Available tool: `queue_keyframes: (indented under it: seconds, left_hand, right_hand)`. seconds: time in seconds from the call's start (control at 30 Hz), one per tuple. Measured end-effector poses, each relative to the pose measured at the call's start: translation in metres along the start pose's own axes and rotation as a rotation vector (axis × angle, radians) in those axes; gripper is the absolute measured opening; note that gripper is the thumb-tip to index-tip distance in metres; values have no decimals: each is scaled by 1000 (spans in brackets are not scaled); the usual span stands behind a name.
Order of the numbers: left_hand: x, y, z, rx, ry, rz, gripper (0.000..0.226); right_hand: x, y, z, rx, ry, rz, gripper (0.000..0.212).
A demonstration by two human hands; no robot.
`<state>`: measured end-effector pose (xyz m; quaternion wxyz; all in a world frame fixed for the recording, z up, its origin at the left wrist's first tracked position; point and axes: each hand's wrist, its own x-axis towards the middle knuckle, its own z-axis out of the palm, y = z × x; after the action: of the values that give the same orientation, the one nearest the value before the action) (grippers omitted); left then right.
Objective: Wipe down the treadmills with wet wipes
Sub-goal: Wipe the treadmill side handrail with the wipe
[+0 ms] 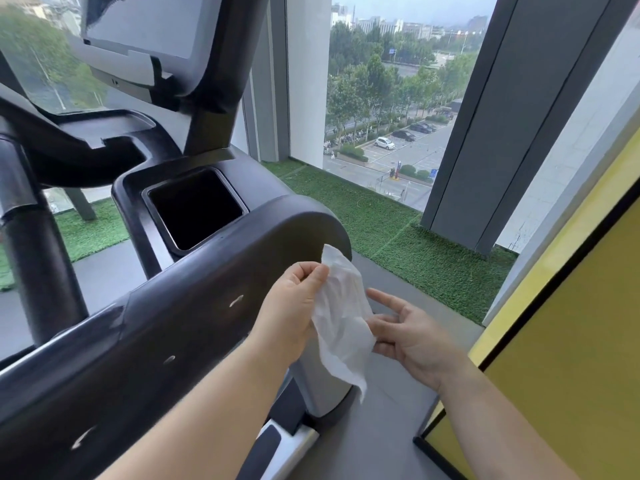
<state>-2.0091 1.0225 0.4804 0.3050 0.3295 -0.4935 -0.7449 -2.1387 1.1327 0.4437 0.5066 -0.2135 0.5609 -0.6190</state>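
A dark treadmill (145, 341) fills the left side, its broad side rail running from the lower left up to a rounded end, with a square cup pocket (195, 209) sunk in the top and the screen (145, 26) above. Green turf (408, 244) lies along the window beyond. Just past the rail's end hangs a white wet wipe (341, 323), crumpled and drooping. The left hand (294, 306) has its fingers pinched together on the wipe's upper edge. The right hand (412, 337) is spread, fingers apart, touching the wipe's right side.
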Motion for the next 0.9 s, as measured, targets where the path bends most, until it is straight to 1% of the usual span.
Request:
queue_keyframes:
  seconds: [0.07,0.1,0.17,0.2,0.23,0.27,0.33,0.4,0.43,0.5,0.53,0.57,0.63,0.7,0.73,0.77,0.8,0.83,0.87,0.9]
  left_hand:
    - [2,-2,-3,-69,58,-70,12]
    - [4,-4,-5,-124,81,-112,14]
    - [6,-4,-7,-281,94,-194,26]
    - [6,-3,-8,-347,93,-225,31]
    - [7,-2,-8,-390,90,-246,34]
    - [7,1,-9,-415,84,-261,36]
    - [5,6,-10,-434,69,-289,37]
    - [3,8,-8,-425,24,-318,32]
    - [2,9,-6,-415,2,-332,30]
    - [0,8,-1,-391,-13,-356,29]
    - [1,7,-1,-372,-14,-358,30]
    - [2,5,-2,-344,-15,-361,33]
    - [6,-1,-7,-235,0,-354,41]
    - [7,-9,-16,2,-27,-298,45]
    - [6,-12,-21,150,-90,-256,47]
    - [3,-16,-24,278,-152,-211,53]
    - [3,-19,-28,351,-178,-170,64]
    - [3,-21,-31,382,-173,-139,79]
    - [3,-21,-32,388,-154,-111,91]
    - [4,-19,-32,403,-141,-77,93]
  right_hand:
    - [-3,13,-2,66,-3,-25,64]
    - [-5,19,-3,15,16,-45,63]
    - [-9,34,-10,-253,61,-70,51]
    - [-12,40,-14,-387,59,-43,47]
    - [-17,44,-17,-468,26,16,47]
    - [-20,46,-21,-480,-21,84,52]
    - [-24,41,-27,-382,-71,147,63]
    - [-20,31,-27,-184,-8,109,67]
    - [-17,25,-26,-83,23,94,73]
    - [-8,16,-19,26,-17,91,96]
    - [-5,13,-13,16,-45,79,110]
    - [-3,11,-7,-21,-48,43,116]
    - [1,10,-2,-85,31,-55,114]
    - [0,6,-1,-94,97,-121,113]
    - [0,5,-2,-93,99,-138,107]
    - [0,4,-4,-105,108,-153,95]
    - [1,2,-6,-117,120,-173,79]
    - [1,1,-8,-128,126,-182,67]
    - [0,-1,-10,-140,116,-176,59]
    - [-2,-4,-12,-165,81,-161,56]
